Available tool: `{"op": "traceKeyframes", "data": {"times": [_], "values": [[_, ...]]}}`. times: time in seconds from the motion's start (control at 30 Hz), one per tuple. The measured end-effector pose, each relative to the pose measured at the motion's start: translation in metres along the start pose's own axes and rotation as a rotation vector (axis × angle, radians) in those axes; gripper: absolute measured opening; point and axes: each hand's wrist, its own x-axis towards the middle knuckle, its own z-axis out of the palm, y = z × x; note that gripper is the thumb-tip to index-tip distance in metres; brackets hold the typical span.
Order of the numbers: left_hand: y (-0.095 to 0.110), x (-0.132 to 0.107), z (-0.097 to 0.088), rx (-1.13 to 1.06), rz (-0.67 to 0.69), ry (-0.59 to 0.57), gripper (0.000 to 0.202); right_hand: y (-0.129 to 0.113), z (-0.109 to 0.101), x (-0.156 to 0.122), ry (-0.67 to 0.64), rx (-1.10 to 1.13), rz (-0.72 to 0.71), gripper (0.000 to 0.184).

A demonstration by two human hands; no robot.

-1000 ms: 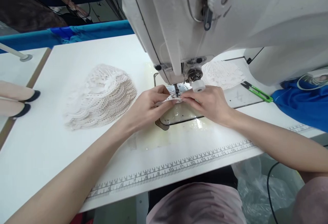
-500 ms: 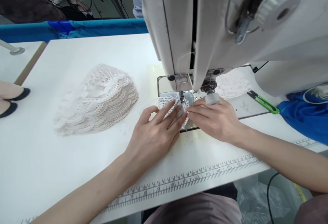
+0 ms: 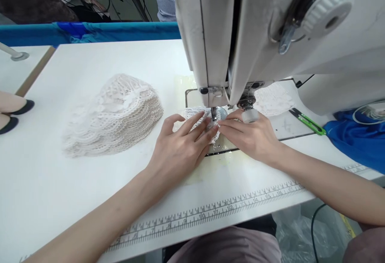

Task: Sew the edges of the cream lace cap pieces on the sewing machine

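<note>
A small white lace piece (image 3: pixel 195 115) lies under the needle (image 3: pixel 213 113) of a white sewing machine (image 3: pixel 270 34). My left hand (image 3: pixel 180 144) rests flat on the lace, fingers stretched out toward the needle. My right hand (image 3: pixel 249 136) lies just right of the needle, its fingertips pressed on the lace's edge by the presser foot. The part of the lace beneath my fingers is hidden.
A stack of white lace pieces (image 3: pixel 114 114) sits to the left on the white table (image 3: pixel 60 183). More lace (image 3: pixel 273 98) lies behind the machine. Green thread snips (image 3: pixel 309 120) and blue cloth (image 3: pixel 357 138) are at the right. A printed ruler (image 3: pixel 225 209) runs along the front edge.
My left hand went from pinching the lace to lying flat on it. The lace now spreads under the needle. The view has shifted closer to the machine.
</note>
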Motion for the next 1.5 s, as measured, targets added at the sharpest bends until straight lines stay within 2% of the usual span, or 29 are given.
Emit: {"op": "traceKeyframes", "data": {"times": [0.2, 0.47, 0.8, 1.5], "values": [[-0.001, 0.001, 0.002, 0.035, -0.022, 0.049, 0.028, 0.000, 0.004, -0.001, 0.000, -0.071, 0.015, 0.023], [0.013, -0.008, -0.007, 0.067, 0.024, 0.090, 0.025, -0.004, -0.005, -0.004, 0.001, 0.004, -0.031, 0.019], [0.009, -0.005, -0.004, 0.091, 0.047, 0.109, 0.025, -0.002, -0.001, -0.005, 0.006, -0.022, -0.041, 0.023], [-0.001, -0.002, 0.004, 0.101, 0.038, 0.130, 0.031, -0.003, -0.001, -0.002, -0.061, -0.100, 0.030, 0.029]]}}
